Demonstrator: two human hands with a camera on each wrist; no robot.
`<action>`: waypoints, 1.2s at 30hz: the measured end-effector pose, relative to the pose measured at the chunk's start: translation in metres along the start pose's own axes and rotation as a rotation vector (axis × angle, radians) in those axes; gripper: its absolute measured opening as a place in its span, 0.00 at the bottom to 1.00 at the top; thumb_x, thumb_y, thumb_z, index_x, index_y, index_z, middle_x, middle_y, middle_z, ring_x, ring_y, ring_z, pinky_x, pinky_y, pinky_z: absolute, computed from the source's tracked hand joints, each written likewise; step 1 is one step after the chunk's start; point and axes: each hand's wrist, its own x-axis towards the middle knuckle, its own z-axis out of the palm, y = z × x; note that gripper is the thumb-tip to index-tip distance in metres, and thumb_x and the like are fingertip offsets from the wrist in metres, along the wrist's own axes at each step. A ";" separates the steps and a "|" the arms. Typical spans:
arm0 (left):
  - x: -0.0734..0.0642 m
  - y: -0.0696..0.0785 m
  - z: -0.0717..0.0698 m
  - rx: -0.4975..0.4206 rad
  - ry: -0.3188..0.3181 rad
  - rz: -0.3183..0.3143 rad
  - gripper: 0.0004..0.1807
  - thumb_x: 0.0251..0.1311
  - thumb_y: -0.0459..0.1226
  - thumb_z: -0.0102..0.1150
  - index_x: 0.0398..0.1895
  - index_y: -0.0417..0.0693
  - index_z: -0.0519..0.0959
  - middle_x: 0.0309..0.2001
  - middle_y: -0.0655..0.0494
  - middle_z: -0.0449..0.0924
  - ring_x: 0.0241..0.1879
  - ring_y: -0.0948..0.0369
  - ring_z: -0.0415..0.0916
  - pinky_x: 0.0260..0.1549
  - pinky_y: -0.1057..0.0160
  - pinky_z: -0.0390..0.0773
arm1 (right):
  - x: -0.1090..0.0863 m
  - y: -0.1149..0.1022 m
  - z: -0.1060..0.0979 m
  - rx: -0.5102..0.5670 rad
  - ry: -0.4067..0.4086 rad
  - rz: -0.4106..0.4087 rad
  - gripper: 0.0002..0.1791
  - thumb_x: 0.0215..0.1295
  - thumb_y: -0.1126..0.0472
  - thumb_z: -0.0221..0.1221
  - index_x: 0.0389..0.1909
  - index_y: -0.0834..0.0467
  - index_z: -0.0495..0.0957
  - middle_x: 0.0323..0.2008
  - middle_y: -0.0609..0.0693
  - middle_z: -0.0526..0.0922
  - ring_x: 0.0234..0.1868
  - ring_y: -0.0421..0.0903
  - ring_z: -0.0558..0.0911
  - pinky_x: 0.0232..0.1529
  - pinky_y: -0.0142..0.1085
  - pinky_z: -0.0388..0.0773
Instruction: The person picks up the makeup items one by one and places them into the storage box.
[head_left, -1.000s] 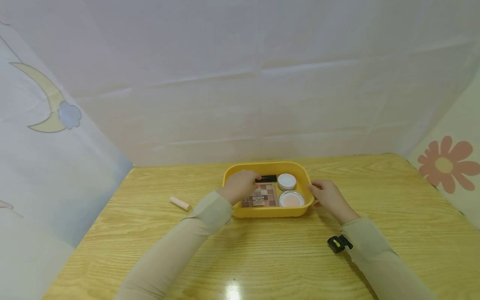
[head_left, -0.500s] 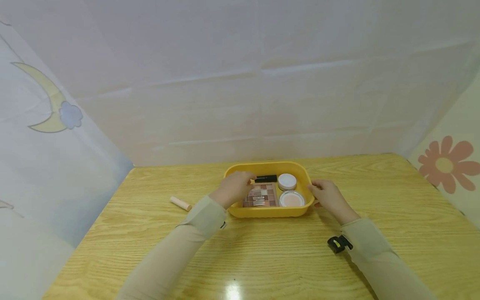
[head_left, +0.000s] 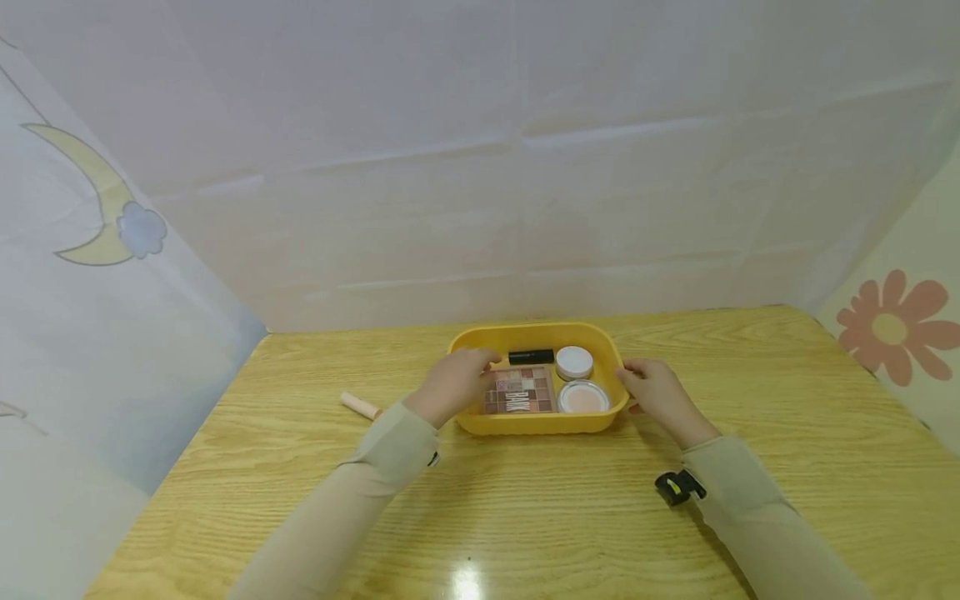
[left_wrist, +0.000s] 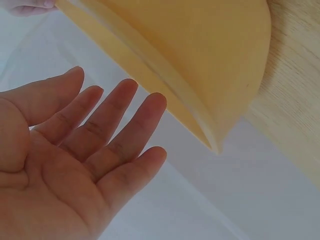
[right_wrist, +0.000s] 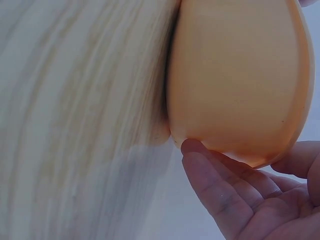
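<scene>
A yellow plastic basket (head_left: 536,426) sits on the table. Inside lie an eyeshadow palette (head_left: 519,391), a black tube (head_left: 531,357), a white-lidded round jar (head_left: 574,362) and a round compact (head_left: 583,398). My left hand (head_left: 452,385) is over the basket's left end and holds nothing; in the left wrist view its fingers are spread and relaxed beside the rim. At the other end, my right hand (head_left: 658,398) grips the basket's right wall. The right wrist view shows the thumb at the rim and the fingers (right_wrist: 212,187) against the outside wall.
A pale peach tube (head_left: 360,406) lies on the wooden table (head_left: 525,517) left of the basket, its near end overlapped by the left sleeve. A pale cloth backdrop (head_left: 450,208) stands behind the table. A black strap device (head_left: 678,488) is on the right wrist.
My left hand has let go of the black tube inside the basket and drawn back leftward. The right hand and the basket have stayed put.
</scene>
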 end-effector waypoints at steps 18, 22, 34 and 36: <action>-0.015 -0.013 0.001 -0.023 0.033 -0.008 0.18 0.69 0.33 0.54 0.60 0.40 0.76 0.55 0.46 0.79 0.52 0.50 0.78 0.51 0.52 0.77 | 0.002 -0.001 0.000 -0.005 0.007 0.008 0.24 0.78 0.63 0.43 0.61 0.81 0.63 0.50 0.74 0.75 0.44 0.61 0.80 0.36 0.45 0.83; -0.020 -0.016 -0.001 -0.031 0.032 -0.028 0.18 0.68 0.33 0.55 0.60 0.41 0.76 0.56 0.46 0.78 0.52 0.50 0.78 0.50 0.51 0.77 | 0.002 0.000 0.001 -0.007 0.010 0.007 0.23 0.77 0.63 0.43 0.60 0.80 0.64 0.49 0.73 0.75 0.44 0.60 0.80 0.36 0.44 0.83; -0.032 -0.023 -0.006 -0.032 0.054 -0.026 0.18 0.67 0.32 0.57 0.59 0.41 0.77 0.57 0.45 0.78 0.53 0.49 0.77 0.51 0.50 0.77 | 0.002 0.001 0.001 -0.012 0.006 0.009 0.23 0.78 0.63 0.43 0.61 0.81 0.63 0.51 0.75 0.74 0.45 0.62 0.80 0.36 0.44 0.83; -0.033 -0.023 -0.006 -0.031 0.056 -0.029 0.18 0.67 0.32 0.57 0.59 0.41 0.77 0.56 0.46 0.78 0.53 0.49 0.77 0.51 0.51 0.77 | 0.001 0.001 0.001 -0.008 0.006 0.011 0.23 0.78 0.63 0.43 0.61 0.81 0.63 0.50 0.74 0.75 0.45 0.62 0.80 0.36 0.44 0.83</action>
